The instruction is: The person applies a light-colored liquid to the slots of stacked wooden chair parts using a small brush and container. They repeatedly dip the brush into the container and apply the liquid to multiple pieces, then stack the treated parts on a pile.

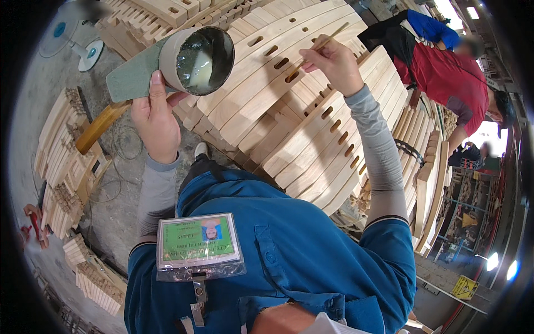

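Note:
My left hand (pixel 156 125) grips a round cup (pixel 168 60) by the flat grey-green piece (pixel 130 78) at its side. Inside the cup is a whitish, glossy substance (pixel 201 69) that looks like glue. A thin wooden stick (pixel 338 31) is pinched in the fingers of my right hand (pixel 338 65). Its lower tip reaches a slot (pixel 291 76) in one of the pale wooden slats (pixel 239 92); how deep it goes is hidden. More slotted slats (pixel 311 150) lie side by side, nearer to me, under my right forearm.
Stacked wooden parts (pixel 142 22) stand at the far left, others (pixel 58 139) on the floor at left. A yellowish wooden strip (pixel 100 129) shows beyond my left wrist. A white fan (pixel 89 55) stands far left. Someone in a red top (pixel 445 75) bends at the right, near strapped slats (pixel 414 150).

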A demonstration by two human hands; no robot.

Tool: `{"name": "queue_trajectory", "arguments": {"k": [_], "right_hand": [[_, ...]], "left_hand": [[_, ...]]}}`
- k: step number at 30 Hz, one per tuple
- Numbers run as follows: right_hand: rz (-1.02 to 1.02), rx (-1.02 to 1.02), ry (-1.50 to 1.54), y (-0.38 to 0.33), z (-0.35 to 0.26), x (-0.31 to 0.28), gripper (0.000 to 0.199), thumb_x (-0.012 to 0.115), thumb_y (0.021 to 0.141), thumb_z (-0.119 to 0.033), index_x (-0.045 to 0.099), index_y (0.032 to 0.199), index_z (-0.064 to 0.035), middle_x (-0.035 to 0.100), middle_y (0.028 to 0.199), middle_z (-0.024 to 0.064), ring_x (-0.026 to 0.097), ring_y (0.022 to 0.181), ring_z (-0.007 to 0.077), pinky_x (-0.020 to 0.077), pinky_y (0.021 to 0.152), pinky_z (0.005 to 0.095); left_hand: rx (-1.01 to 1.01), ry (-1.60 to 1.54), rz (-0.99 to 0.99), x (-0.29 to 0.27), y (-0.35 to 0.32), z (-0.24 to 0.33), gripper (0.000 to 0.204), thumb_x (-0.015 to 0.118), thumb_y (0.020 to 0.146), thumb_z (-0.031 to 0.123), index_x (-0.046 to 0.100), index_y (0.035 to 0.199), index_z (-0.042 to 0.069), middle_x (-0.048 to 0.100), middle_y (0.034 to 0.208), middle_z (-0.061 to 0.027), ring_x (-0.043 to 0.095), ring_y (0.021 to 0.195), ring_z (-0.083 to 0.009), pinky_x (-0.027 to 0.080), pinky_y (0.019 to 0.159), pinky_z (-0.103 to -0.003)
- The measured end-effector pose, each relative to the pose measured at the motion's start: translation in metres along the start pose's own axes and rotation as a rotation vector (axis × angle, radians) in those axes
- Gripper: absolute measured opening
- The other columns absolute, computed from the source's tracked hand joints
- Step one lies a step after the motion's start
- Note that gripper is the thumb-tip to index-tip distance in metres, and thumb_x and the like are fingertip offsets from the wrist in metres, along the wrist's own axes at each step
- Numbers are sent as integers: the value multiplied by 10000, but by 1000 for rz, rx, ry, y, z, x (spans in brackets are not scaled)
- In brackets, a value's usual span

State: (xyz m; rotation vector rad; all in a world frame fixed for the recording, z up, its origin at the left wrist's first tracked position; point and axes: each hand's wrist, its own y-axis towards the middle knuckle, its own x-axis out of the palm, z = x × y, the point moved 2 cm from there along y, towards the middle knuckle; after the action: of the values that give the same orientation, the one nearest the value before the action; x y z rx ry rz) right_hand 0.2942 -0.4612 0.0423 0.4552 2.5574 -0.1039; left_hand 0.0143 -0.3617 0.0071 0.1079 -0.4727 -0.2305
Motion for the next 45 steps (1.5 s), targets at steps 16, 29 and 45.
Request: {"name": "queue_trajectory", "arguments": {"k": [16, 29, 45], "right_hand": [[-57, -267, -314, -10, -26, 11, 160, 616, 789, -68, 539, 711, 50, 553, 620, 47, 557, 550, 94, 460, 513, 205], [228, -207, 64, -44, -67, -34, 91, 602, 773, 5, 577, 817, 80, 617, 765, 126, 613, 683, 151, 510, 625, 225], [571, -660, 102, -89, -94, 45, 135, 600, 750, 59, 496, 836, 50, 612, 790, 198, 626, 692, 202, 528, 548, 248]], "left_hand": [[-16, 34, -40, -2, 4, -1, 253, 426, 913, 163, 502, 1068, -22, 564, 984, -83, 576, 821, -137, 540, 646, -280], [-82, -24, -142, 33, 13, 1, 248, 434, 910, 162, 517, 1047, -28, 573, 957, -82, 582, 805, -133, 538, 643, -262], [156, -75, -163, 63, 5, 18, 257, 493, 892, 204, 566, 857, -40, 590, 778, -62, 526, 647, -86, 434, 552, -224]]}}
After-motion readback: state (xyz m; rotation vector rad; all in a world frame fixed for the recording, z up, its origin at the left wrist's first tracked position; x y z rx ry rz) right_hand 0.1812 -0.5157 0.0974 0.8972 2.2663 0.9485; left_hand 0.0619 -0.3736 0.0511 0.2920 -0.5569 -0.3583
